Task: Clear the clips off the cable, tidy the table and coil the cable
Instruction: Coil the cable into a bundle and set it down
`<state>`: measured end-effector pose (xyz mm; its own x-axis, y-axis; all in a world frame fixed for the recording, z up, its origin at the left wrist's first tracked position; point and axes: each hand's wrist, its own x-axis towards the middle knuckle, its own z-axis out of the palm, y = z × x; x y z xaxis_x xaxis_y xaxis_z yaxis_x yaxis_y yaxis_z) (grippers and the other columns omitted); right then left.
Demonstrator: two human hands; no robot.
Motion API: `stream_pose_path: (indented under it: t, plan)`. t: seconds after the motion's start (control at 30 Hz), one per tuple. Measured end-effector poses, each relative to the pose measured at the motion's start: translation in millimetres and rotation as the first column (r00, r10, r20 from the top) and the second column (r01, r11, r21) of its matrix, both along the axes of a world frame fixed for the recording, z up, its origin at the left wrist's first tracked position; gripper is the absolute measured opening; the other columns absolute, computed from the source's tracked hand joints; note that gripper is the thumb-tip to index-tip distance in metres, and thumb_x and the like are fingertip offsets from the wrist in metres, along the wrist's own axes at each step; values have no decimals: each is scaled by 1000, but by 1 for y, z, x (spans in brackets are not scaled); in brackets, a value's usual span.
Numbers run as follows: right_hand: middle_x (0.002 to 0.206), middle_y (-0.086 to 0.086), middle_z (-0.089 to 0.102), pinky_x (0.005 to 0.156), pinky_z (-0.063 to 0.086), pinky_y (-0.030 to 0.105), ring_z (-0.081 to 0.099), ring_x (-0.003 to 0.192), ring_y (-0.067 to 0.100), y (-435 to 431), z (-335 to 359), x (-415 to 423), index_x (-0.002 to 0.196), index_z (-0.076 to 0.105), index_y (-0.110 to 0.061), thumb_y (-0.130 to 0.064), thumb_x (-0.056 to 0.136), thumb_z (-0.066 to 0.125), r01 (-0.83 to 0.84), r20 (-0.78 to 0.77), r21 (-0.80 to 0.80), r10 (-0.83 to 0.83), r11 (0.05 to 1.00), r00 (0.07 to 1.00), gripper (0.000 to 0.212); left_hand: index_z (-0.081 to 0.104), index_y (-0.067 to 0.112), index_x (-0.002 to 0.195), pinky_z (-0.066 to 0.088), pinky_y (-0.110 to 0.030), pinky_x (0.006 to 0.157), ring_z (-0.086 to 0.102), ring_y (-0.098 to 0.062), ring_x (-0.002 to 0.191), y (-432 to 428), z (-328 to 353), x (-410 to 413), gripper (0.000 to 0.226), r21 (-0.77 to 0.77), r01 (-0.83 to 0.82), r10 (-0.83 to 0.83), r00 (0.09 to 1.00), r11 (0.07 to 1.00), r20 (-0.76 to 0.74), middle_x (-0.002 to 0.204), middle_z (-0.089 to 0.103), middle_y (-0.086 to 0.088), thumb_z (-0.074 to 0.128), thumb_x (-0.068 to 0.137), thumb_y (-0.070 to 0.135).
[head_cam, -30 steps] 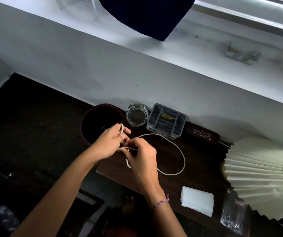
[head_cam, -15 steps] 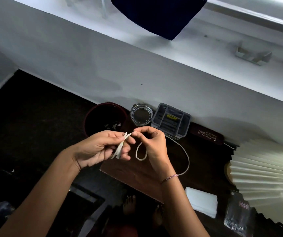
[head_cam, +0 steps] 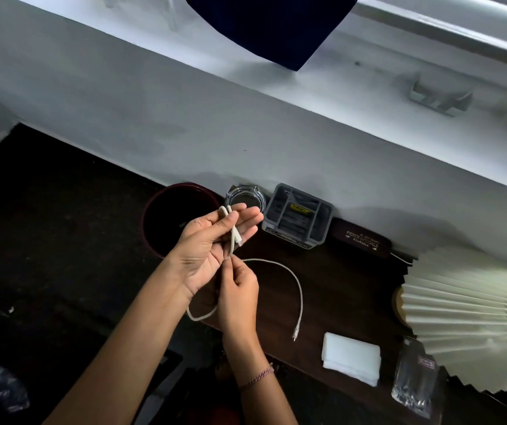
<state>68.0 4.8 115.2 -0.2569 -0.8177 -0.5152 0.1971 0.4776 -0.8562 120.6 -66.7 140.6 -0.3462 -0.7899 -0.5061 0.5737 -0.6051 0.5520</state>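
The left hand (head_cam: 212,240) lies palm up at the centre of the frame, fingers spread wide, with a doubled length of the white cable (head_cam: 296,283) lying along them, its fold up near the fingertips; whether the thumb presses it down I cannot tell. Just below, the right hand (head_cam: 238,297) has a narrow grip pinched on the cable where it leaves the left palm. From that pinch the free run arcs right and down across the worktop (head_cam: 322,289) to a plug (head_cam: 295,332) lying loose near a white pad (head_cam: 351,358), lower right of centre; a short loop also hangs lower left of the right hand. So the slack lies to the right, nearer the right hand, and winding probably means drawing it up toward the left fingers. No clips show on the cable. A dark pot (head_cam: 166,219), a glass dish (head_cam: 246,199) and a grey organiser (head_cam: 299,219) stand along the wall above the hands; a pleated lampshade (head_cam: 466,314) fills the right edge.
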Motion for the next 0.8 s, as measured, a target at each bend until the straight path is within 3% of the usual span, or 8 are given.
stream_pose_path:
  t: [0.07, 0.17, 0.3, 0.47, 0.57, 0.7, 0.8]
  plan:
    - [77, -2, 68, 64, 46, 18, 57, 68, 0, 0, 6, -3, 83, 66, -21, -23, 96, 42, -74, -67, 26, 76, 997, 995, 28, 60, 1, 98, 58, -27, 77, 73, -22, 89, -1, -4, -2, 19, -37, -12, 15, 996, 999, 88, 87, 76, -11, 54, 81, 6]
    - [76, -12, 63, 58, 41, 8, 55, 64, -8, -4, 15, -12, 89, 63, -30, -26, 95, 43, -207, -114, 72, 214, 976, 970, 21, 61, 4, 99, 55, -26, 88, 72, -20, 93, -1, -8, -3, 16, -121, -6, 39, 962, 993, 269, 88, 77, -7, 48, 90, 2]
    - [91, -1, 65, 64, 43, 20, 51, 73, 5, -7, 22, -22, 116, 60, -20, -28, 94, 47, -329, -279, 144, 357, 934, 892, 26, 63, 7, 102, 53, -25, 91, 69, -21, 100, -2, -7, 1, 24, -169, 45, 22, 926, 985, 376, 97, 75, -10, 40, 97, 15]
    - [86, -2, 67, 54, 45, 20, 58, 64, 9, -15, 30, -38, 103, 69, -24, -32, 89, 57, -364, -395, 164, 399, 917, 827, 20, 61, 8, 101, 54, -21, 87, 71, -14, 92, -5, -2, 10, 34, -201, 141, -11, 844, 969, 536, 98, 71, -12, 27, 101, 13]
    - [85, -2, 69, 46, 33, 10, 53, 60, 2, -22, 35, -41, 98, 72, -22, -33, 87, 61, -429, -459, 133, 439, 894, 772, 19, 59, 6, 103, 54, -17, 84, 71, -8, 86, -6, 2, 19, 31, -217, 268, -62, 750, 939, 659, 96, 70, -11, 28, 100, 7]
    - [89, 2, 72, 57, 38, 15, 61, 79, 11, -31, 40, -40, 97, 73, -19, -29, 84, 65, -514, -539, 85, 473, 854, 697, 18, 61, 5, 104, 55, -13, 68, 71, -3, 77, -6, 8, 33, 29, -114, 447, -211, 613, 887, 761, 93, 71, -5, 32, 99, 10]
    - [77, -1, 67, 51, 36, 7, 57, 66, 5, -34, 42, -40, 94, 74, -15, -27, 81, 69, -551, -578, 38, 468, 834, 668, 19, 66, 5, 102, 50, -16, 62, 68, -8, 71, -8, 14, 42, 29, 2, 581, -346, 481, 814, 806, 83, 72, -3, 37, 98, 11]
